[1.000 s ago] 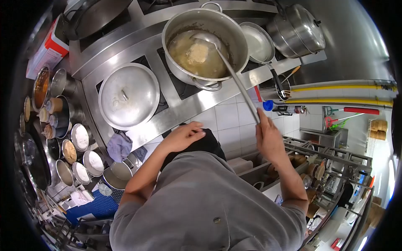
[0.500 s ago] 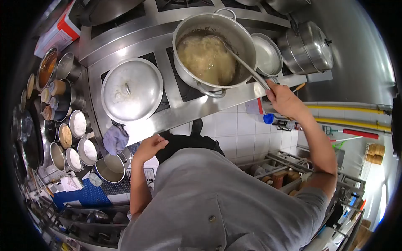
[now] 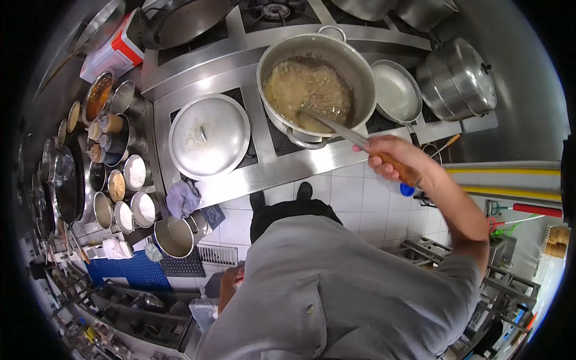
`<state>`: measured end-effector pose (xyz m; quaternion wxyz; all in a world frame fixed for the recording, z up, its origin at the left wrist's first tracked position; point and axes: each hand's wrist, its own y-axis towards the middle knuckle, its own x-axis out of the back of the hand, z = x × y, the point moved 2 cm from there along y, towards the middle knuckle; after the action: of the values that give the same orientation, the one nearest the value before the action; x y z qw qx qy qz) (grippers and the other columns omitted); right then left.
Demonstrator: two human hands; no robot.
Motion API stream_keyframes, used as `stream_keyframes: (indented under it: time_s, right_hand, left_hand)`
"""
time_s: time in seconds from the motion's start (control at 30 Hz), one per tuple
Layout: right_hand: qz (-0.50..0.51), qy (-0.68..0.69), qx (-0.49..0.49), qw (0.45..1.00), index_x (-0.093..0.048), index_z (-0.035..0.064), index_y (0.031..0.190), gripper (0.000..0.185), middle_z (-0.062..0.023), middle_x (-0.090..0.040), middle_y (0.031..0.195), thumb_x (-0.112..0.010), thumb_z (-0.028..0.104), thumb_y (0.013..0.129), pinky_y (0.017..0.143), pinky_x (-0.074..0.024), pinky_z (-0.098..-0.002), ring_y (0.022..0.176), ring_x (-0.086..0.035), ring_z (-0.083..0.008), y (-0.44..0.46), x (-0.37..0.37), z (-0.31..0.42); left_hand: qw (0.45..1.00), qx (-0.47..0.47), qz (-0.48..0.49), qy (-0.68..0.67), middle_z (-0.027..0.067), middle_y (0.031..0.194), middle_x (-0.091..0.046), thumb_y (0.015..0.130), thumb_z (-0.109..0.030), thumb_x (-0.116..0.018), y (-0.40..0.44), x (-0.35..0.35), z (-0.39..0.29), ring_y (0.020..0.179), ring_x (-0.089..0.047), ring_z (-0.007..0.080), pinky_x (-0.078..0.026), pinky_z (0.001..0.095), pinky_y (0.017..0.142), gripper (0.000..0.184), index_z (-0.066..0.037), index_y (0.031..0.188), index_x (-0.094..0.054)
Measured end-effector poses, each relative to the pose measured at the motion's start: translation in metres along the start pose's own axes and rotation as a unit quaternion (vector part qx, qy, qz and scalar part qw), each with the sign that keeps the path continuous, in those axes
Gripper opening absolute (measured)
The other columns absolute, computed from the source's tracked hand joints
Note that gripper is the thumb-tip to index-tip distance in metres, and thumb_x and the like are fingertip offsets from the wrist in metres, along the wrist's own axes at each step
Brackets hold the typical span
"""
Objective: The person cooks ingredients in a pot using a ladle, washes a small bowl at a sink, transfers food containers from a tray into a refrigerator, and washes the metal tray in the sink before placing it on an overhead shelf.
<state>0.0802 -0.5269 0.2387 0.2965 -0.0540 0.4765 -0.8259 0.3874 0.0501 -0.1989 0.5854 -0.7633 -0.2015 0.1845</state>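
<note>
My right hand [image 3: 393,159] is closed around the wooden grip of a long metal ladle [image 3: 343,131]. The ladle slants down into a large metal pot [image 3: 362,75] on the stove; its head is sunk in the liquid and hidden. Cloudy yellowish-brown liquid [image 3: 300,84] with a foamy, bubbling surface partly fills the pot. Low at my left side, my left hand [image 3: 235,278] is mostly covered by my shirt, so its fingers and anything in them cannot be made out.
Left of the pot lies a round metal lid [image 3: 210,137]. A lidded metal pot [image 3: 456,78] and a shallow pan [image 3: 397,91] with whitish contents stand at right. A purple cloth [image 3: 182,199] hangs by the counter corner. Several bowls of powder [image 3: 143,208] line the left.
My right hand has turned, showing the wooden grip, and the ladle's end has moved toward the pot's near side. My left hand has dropped back beside my body. The view has shifted.
</note>
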Motion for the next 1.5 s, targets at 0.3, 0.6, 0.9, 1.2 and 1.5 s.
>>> stream_keyframes:
  time_s: [0.3,0.6,0.9,1.2,1.5]
  right_hand:
    - [-0.075,-0.164,0.075,0.981,-0.053,0.0017,0.124,0.035,-0.0005,-0.048,0.067,-0.055,0.016,0.092,0.037,-0.0399,-0.0252,0.043,-0.049,-0.0094,-0.052,0.0,-0.038]
    - [-0.292,-0.56,0.194,0.751,-0.048,-0.0007,0.133,0.05,-0.0204,-0.065,0.069,-0.06,0.011,0.086,0.059,-0.0531,-0.041,0.06,-0.066,-0.0302,-0.051,0.005,-0.042]
    - [-0.344,-0.759,0.201,0.515,-0.044,0.011,0.14,0.054,-0.0179,-0.065,0.082,-0.058,0.014,0.088,0.068,-0.0523,-0.0484,0.073,-0.064,-0.0388,-0.01,0.029,-0.016]
    - [-0.236,-0.494,-0.033,0.836,-0.053,-0.0017,0.126,0.04,-0.0047,-0.053,0.059,-0.055,0.018,0.092,0.041,-0.0469,-0.031,0.044,-0.055,-0.0146,-0.051,-0.035,0.044]
    - [-0.097,-0.194,-0.077,0.973,-0.055,0.0003,0.117,0.033,-0.0036,-0.055,0.068,-0.059,0.023,0.093,0.036,-0.0412,-0.0232,0.044,-0.051,-0.009,-0.047,-0.052,0.046]
  left_hand:
    - [0.993,0.07,-0.029,0.091,0.0088,0.086,-0.068,0.092,-0.044,-0.06,0.052,-0.014,-0.096,0.057,-0.06,0.0189,-0.05,0.0322,0.047,0.044,-0.009,0.119,-0.055]
    - [0.98,-0.075,-0.025,0.185,0.009,0.093,-0.067,0.089,-0.047,-0.061,0.03,-0.038,-0.186,0.071,-0.059,0.0174,-0.048,0.0307,0.056,0.051,-0.004,0.116,-0.056]
    - [0.976,0.038,-0.039,0.21,0.0079,0.089,-0.065,0.091,-0.041,-0.06,0.074,-0.004,-0.113,0.061,-0.055,0.0167,-0.048,0.0337,0.053,0.04,-0.007,0.112,-0.057]
    - [0.994,-0.016,-0.031,0.104,0.0065,0.08,-0.064,0.089,-0.039,-0.063,0.094,-0.009,-0.1,0.056,-0.054,0.0147,-0.045,0.0294,0.047,0.041,-0.005,0.112,-0.058]
    - [0.998,-0.002,-0.031,0.058,0.0083,0.082,-0.064,0.09,-0.037,-0.061,0.111,-0.005,-0.08,0.054,-0.053,0.0153,-0.044,0.031,0.046,0.035,-0.006,0.106,-0.058]
